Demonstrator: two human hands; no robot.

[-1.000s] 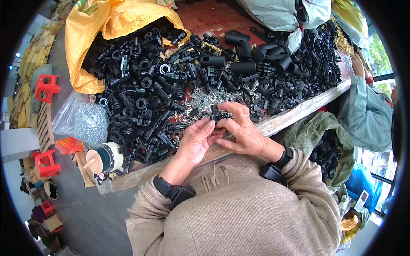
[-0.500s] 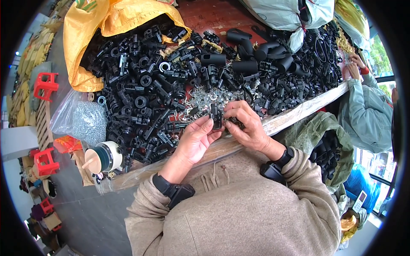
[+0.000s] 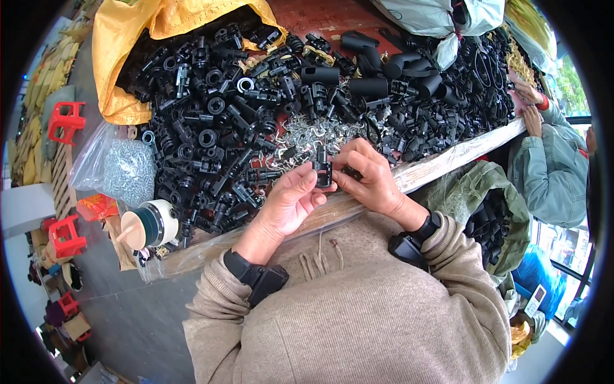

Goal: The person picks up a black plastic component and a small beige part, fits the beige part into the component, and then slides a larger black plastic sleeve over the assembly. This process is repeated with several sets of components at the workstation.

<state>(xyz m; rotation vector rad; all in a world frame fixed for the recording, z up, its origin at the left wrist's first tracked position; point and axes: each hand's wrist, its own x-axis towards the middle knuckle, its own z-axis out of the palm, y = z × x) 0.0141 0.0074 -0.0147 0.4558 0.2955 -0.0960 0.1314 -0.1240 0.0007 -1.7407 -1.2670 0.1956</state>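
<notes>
Between thumb and fingers, my left hand (image 3: 291, 200) grips a small black plastic part (image 3: 322, 171) with a squared frame, held upright above the table's near edge. My right hand (image 3: 371, 178) is beside it with the fingers pinched together at the part's right side; whatever is in that pinch is too small or hidden to name. Just beyond my hands lies a heap of small silvery metal pieces (image 3: 313, 136). Left of it spreads a large pile of black plastic fittings (image 3: 236, 121), and to the right a pile of smaller black pieces (image 3: 422, 125).
A yellow woven sack (image 3: 118, 77) lies open at the far left. Near the left corner stand a clear bag of small metal parts (image 3: 130, 169) and a cream cup with a wooden lid (image 3: 160, 221). A co-worker's sleeve (image 3: 550, 166) is at the right, beside a green sack (image 3: 460, 192).
The black part, still in my left hand, is turned more squarely upright. My right fingers have closed in tighter beside it. The co-worker's hands have shifted at the far right.
</notes>
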